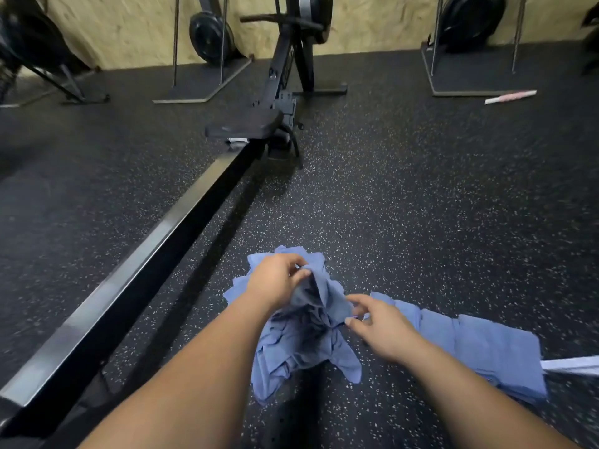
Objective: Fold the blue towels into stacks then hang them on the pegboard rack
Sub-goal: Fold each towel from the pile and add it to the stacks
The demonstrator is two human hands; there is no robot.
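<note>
ok so crumpled blue towel (311,338) dead centre, just above floor (421,205). left hand (275,280) grips its far top, right hand (379,328) pinches near-right edge, hands apart. folded towels (486,351) run off right, so right hand's nearer.

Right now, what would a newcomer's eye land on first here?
The left hand pinches a crumpled blue cloth towel, low centre, above the speckled black rubber floor. Folded blue towels lie flat to its right; a long black metal rail runs diagonally on the left.
</note>
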